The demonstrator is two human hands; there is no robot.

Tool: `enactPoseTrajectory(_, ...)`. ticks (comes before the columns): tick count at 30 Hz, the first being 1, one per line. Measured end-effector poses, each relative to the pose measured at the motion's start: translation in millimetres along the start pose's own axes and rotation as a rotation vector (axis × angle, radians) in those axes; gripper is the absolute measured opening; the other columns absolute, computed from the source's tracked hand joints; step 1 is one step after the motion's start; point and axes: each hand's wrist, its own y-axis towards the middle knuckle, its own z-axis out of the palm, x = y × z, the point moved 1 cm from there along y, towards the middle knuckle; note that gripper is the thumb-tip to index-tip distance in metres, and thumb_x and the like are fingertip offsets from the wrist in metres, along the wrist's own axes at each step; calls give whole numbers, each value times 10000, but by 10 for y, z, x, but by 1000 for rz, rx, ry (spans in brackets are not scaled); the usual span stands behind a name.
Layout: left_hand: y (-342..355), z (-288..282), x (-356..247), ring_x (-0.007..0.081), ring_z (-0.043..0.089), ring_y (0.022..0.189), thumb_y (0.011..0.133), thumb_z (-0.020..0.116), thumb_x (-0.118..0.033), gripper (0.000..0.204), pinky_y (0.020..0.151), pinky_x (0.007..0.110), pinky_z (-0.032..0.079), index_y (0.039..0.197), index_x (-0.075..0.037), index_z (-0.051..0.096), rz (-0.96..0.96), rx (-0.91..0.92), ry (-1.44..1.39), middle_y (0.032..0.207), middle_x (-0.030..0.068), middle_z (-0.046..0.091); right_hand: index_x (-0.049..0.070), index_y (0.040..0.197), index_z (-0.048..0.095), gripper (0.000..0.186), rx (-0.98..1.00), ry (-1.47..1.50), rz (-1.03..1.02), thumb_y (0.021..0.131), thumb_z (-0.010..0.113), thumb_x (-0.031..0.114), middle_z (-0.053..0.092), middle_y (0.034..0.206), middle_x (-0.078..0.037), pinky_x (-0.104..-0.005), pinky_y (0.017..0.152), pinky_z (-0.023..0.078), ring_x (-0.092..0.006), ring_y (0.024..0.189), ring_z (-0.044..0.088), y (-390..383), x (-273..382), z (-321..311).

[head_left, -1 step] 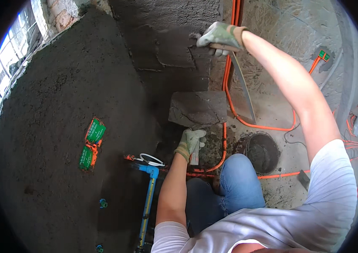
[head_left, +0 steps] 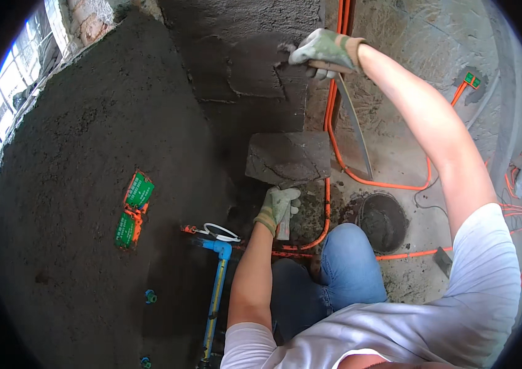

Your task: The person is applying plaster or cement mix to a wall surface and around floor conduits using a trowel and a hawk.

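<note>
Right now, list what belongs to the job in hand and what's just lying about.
Part of the job, apparently:
handled board in the left hand
tan-handled tool in the right hand
dark wall coating
likely the mortar bucket

Just around, it seems:
orange conduit
blue pipe
green-covered boxes
dark flat piece

The left hand (head_left: 278, 206) is clenched near the knee (head_left: 350, 252), the right hand (head_left: 328, 52) clenched well beyond it, arm (head_left: 436, 126) outstretched.

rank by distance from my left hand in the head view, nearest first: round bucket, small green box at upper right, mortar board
1. Mortar board: just above the left hand
2. Round bucket: right
3. Small green box: far upper right
</note>
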Motion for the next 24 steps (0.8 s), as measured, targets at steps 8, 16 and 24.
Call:
enactPoseTrajectory(8,11,-383,-35,193,589,523,774,716,-240,233,450,311,455,910,-56,671,-39,-54,44,712,81,638,99,1029,692,234,-670,-506,-426,880,639,272,702,886,-132,-334,751,552,-270,816,677,-284,-900,1039)
enactPoseTrajectory(16,-324,-314,-159,177,573,516,797,719,-229,246,466,303,448,940,-37,666,78,-181,-90,690,65,617,117,1082,651,433,38,-867,-214,885,493,468,686,968,-140,-436,752,538,-336,900,665,-1168,-1262,1932)
enactPoseTrajectory(24,-694,40,201,166,583,551,824,677,-127,156,447,304,483,931,-20,641,129,-166,139,732,71,617,91,991,657,349,-231,-529,-342,870,535,395,672,870,-185,-449,714,516,-358,825,661,-977,-1287,1861)
